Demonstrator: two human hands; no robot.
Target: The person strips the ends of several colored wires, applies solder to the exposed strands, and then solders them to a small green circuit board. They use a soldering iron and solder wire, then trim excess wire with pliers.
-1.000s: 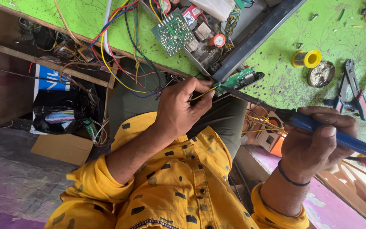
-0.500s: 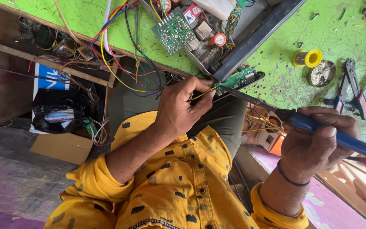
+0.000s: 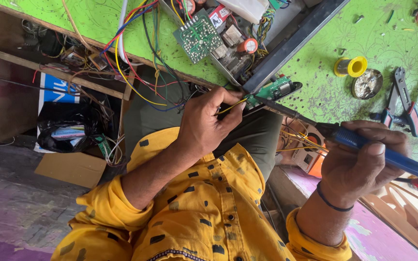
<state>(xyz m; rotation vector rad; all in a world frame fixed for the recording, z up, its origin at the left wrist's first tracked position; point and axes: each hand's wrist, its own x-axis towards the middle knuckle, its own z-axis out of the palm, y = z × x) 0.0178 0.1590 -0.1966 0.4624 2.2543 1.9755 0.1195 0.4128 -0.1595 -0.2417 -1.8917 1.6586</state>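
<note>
Green covers your workbench [image 3: 315, 92], and an open device with a green circuit board [image 3: 198, 36] and a tangle of coloured wires [image 3: 136, 53] lies near its edge. Your left hand [image 3: 204, 125] pinches a thin yellow wire [image 3: 232, 105] against a small green board [image 3: 274, 90] that hangs over the bench edge. Your right hand [image 3: 364, 162] is clenched around the blue handle of a soldering iron [image 3: 359, 142], its tip touching that small board. A yellow solder spool [image 3: 351, 66], a round tin [image 3: 366, 83] and pliers [image 3: 405, 104] lie further in on the bench, well apart from your hands.
</note>
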